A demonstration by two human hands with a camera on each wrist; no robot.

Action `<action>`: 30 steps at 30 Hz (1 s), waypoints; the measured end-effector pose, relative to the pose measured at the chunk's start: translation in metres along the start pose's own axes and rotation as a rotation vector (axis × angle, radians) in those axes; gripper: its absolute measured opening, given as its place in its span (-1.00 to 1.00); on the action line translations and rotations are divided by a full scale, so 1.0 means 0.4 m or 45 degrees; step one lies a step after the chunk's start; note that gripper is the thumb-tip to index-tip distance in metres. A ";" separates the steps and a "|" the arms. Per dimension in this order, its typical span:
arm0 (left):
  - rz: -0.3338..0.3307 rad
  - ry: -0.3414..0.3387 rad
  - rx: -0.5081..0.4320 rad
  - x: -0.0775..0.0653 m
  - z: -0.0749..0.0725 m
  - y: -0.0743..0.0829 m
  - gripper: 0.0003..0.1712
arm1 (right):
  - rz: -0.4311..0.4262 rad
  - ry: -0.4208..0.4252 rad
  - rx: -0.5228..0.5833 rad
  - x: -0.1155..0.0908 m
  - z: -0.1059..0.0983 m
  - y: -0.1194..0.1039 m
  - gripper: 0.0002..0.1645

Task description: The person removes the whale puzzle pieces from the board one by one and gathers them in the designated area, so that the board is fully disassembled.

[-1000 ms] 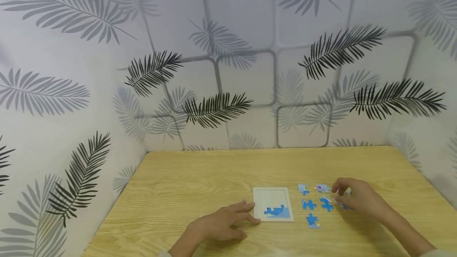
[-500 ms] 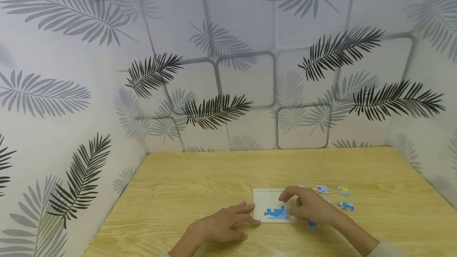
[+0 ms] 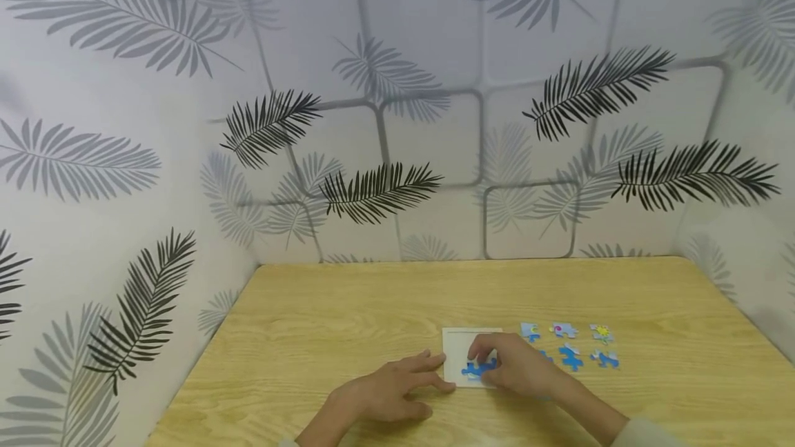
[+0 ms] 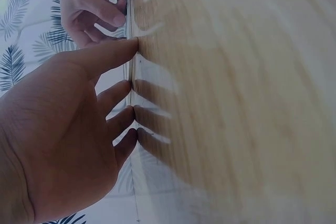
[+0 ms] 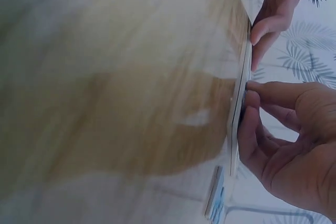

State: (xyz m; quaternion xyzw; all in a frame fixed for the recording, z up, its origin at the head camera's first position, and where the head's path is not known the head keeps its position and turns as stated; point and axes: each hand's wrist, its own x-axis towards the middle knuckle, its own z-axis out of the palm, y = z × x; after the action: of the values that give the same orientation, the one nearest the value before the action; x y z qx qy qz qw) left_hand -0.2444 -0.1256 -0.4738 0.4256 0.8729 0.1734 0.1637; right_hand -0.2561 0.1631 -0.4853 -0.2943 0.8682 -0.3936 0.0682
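In the head view, a small square puzzle tray [image 3: 453,345] with a pale rim lies on the table, blue jigsaw pieces [image 3: 475,370] set along its lower part. My left hand [image 3: 391,388] rests flat on the left, fingers spread, with fingertips touching the tray's left edge. Over the tray's lower right, my right hand [image 3: 522,368] has curled fingers and thumb pinching a puzzle piece, mostly covered by the hand. From the right wrist camera, the right hand's thumb and fingers [image 5: 252,98] meet low against the tray [image 5: 237,114].
Loose jigsaw pieces lie right of the tray: a sun piece [image 3: 601,332], a pink-swirl piece [image 3: 564,330], a pale blue piece [image 3: 530,332], a blue piece [image 3: 571,357] and another blue-white piece [image 3: 605,359]. The wooden table [image 3: 348,309] meets a leaf-patterned wall [image 3: 435,212].
My right hand has moved left from the loose pieces to the tray, and its fingertips are now down at the blue pieces. The left hand has stayed at the tray's edge.
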 end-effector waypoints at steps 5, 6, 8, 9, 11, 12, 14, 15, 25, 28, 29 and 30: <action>-0.001 0.009 -0.015 0.002 0.004 0.001 -0.49 | 0.059 0.002 -0.057 0.003 0.008 -0.007 -0.61; -0.006 0.006 -0.023 0.002 0.004 0.000 -0.49 | 0.064 -0.002 -0.059 0.004 0.008 -0.009 -0.61; -0.020 0.001 -0.040 0.002 0.005 -0.002 -0.49 | 0.069 -0.013 -0.064 0.005 0.009 -0.013 -0.62; -0.026 0.001 -0.040 0.002 0.006 -0.002 -0.49 | 0.066 -0.017 -0.068 0.005 0.008 -0.015 -0.63; -0.036 0.003 -0.040 0.002 0.007 -0.003 -0.49 | 0.049 -0.024 -0.076 0.006 0.007 -0.017 -0.63; -0.040 0.006 -0.038 0.002 0.007 -0.004 -0.49 | 0.042 -0.027 -0.076 0.006 0.006 -0.017 -0.63; -0.045 0.011 -0.038 0.003 0.007 -0.003 -0.49 | 0.025 -0.033 -0.078 0.006 0.004 -0.017 -0.62; -0.043 0.016 -0.033 0.003 0.008 -0.002 -0.49 | 0.019 -0.036 -0.072 0.005 0.003 -0.016 -0.62; -0.053 -0.010 -0.042 0.001 0.009 0.007 -0.49 | 0.015 -0.077 0.048 -0.006 0.001 -0.008 -0.59; -0.028 0.003 -0.021 0.004 0.009 0.005 -0.49 | 0.003 -0.055 0.119 -0.008 -0.002 0.000 -0.67; -0.024 0.009 -0.015 0.004 0.008 0.004 -0.48 | 0.001 -0.044 0.145 -0.008 -0.002 0.003 -0.70; -0.025 0.010 -0.017 0.005 0.008 0.003 -0.48 | -0.003 -0.027 0.163 -0.009 -0.002 0.007 -0.73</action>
State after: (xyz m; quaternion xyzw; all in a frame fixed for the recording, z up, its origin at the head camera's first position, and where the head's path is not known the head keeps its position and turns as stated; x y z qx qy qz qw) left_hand -0.2433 -0.1227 -0.4763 0.4153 0.8764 0.1794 0.1650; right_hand -0.2547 0.1670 -0.4873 -0.2945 0.8401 -0.4453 0.0957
